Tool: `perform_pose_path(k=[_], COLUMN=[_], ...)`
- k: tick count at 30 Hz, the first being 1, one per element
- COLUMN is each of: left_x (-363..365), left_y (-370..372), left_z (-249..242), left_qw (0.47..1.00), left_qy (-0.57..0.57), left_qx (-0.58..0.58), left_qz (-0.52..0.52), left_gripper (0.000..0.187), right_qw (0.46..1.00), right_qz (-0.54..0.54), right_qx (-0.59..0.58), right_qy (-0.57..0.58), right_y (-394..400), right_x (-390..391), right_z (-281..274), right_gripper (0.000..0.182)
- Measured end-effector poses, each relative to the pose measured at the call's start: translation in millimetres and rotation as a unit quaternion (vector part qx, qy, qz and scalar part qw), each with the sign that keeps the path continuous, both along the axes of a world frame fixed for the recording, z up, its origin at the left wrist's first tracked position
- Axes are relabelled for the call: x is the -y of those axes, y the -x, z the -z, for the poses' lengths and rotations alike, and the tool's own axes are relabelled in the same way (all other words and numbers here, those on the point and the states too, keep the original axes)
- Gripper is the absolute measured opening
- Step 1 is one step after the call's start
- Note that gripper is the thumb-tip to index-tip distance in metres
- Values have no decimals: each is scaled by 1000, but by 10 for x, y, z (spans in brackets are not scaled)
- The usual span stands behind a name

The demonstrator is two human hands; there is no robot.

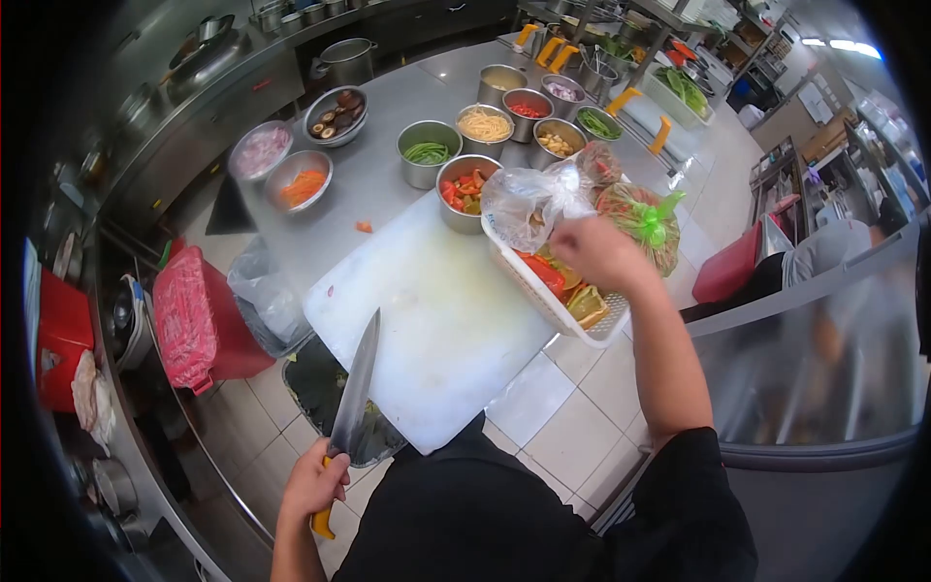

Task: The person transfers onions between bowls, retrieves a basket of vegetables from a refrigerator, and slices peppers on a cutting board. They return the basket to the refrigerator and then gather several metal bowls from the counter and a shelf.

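Note:
A large knife (356, 378) with a yellow handle is in my left hand (315, 480), its blade pointing up over the left edge of the white cutting board (446, 320). My right hand (589, 250) is closed above the white basket (613, 333), which holds red and green pepper pieces (588, 305). Its fingertips are partly hidden, and I cannot make out what they hold. A clear plastic bag (524, 207) lies at the basket's far end, touching or close to my right hand. Beside them is a bag tied in green (652, 225).
Steel pots stand behind the board, among them one with cut peppers (464, 199) and one with green beans (425, 155). Bowls of carrot (303, 182), mushrooms (337, 116) and sliced onion (261, 151) are at the left. A red bin (208, 320) stands below left.

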State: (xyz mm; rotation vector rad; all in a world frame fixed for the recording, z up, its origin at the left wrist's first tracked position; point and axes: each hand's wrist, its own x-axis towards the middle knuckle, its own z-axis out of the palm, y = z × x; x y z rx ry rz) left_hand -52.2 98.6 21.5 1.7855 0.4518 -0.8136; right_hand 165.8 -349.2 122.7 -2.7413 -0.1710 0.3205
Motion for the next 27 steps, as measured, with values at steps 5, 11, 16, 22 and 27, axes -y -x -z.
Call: perform_pose_path(k=[5, 11, 16, 22, 27], left_x=[220, 297, 208, -149, -428], left_y=[-87, -15, 98, 226, 155], left_z=[-4, 128, 35, 126, 126], left_qw=[986, 917, 910, 933, 928], left_qy=[-130, -291, -306, -255, -245], left_qx=[76, 244, 250, 190, 195], left_qz=[69, 122, 127, 169, 201], left_gripper=[33, 42, 39, 43, 41], right_qw=[976, 962, 982, 993, 957], right_qz=[70, -196, -138, -90, -15], right_qx=[200, 117, 85, 76, 283], right_qy=[-40, -149, -100, -17, -59], right_y=[152, -532, -1181, -1375, -1230], right_x=[-435, -1982, -3113, -3457, -2741], right_z=[216, 777, 1575, 1978, 1178], right_gripper=[19, 16, 20, 24, 17])
